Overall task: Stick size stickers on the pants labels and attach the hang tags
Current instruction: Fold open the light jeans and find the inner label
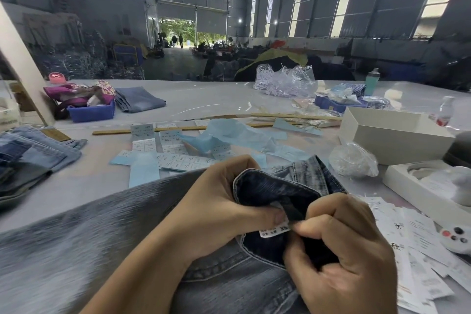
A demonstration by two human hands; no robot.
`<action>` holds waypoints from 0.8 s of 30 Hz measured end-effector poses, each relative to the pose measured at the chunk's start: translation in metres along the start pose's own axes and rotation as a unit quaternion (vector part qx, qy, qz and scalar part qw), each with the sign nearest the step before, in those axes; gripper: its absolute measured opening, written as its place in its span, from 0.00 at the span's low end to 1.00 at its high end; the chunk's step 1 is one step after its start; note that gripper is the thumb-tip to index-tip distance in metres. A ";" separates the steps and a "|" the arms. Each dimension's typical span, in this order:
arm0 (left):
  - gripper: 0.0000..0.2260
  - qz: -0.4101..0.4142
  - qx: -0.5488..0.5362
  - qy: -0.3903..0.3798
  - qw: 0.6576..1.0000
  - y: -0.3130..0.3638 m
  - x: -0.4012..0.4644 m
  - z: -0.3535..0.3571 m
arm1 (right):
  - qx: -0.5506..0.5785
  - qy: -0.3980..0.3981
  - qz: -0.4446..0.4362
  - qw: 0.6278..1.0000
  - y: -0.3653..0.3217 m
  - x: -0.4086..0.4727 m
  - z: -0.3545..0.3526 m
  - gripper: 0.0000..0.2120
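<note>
Faded denim pants [229, 285]; white woven label [274, 230]; glossy crinkled plastic bag [353, 160].

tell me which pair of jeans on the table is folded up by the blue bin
The mid-blue folded jeans at far left, right beside the blue bin. The other jeans lie nearer: a stack at the left edge.

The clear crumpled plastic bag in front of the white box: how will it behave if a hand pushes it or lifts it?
The plastic bag looks thin and crumpled, so it would probably collapse and crinkle rather than hold its shape. It seems very light, so a push would likely slide it across the table. Its glossy film may be slippery to pinch.
</note>
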State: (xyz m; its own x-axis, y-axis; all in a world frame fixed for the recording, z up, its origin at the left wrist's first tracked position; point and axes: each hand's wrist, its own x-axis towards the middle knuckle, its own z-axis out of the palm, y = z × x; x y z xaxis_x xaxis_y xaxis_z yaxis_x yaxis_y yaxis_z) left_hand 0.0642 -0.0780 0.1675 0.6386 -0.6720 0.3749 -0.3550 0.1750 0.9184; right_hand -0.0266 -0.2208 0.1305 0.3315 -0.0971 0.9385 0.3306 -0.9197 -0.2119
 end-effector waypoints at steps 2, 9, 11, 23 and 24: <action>0.13 -0.004 0.000 -0.004 1.000 -0.001 0.000 -0.001 | 0.000 0.000 -0.001 1.000 0.000 0.000 0.000 0.06; 0.12 -0.008 0.020 -0.015 1.000 -0.002 -0.002 -0.004 | -0.003 -0.004 -0.010 1.000 0.002 0.000 0.001 0.07; 0.12 -0.007 0.022 -0.017 1.000 -0.002 -0.002 -0.003 | -0.004 -0.003 -0.011 1.000 0.003 -0.001 0.000 0.07; 0.13 -0.008 0.007 -0.015 1.000 -0.003 -0.001 -0.002 | -0.005 -0.009 -0.005 1.000 0.005 0.000 -0.001 0.03; 0.13 -0.009 0.007 -0.015 1.000 -0.003 -0.001 -0.002 | -0.004 -0.011 -0.004 1.000 0.004 0.000 -0.001 0.03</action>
State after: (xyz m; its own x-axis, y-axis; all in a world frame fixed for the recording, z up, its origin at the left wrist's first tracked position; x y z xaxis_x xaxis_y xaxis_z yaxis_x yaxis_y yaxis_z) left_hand 0.0660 -0.0765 0.1642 0.6247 -0.6958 0.3545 -0.3529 0.1535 0.9230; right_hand -0.0261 -0.2251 0.1298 0.3491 -0.0817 0.9335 0.3266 -0.9231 -0.2029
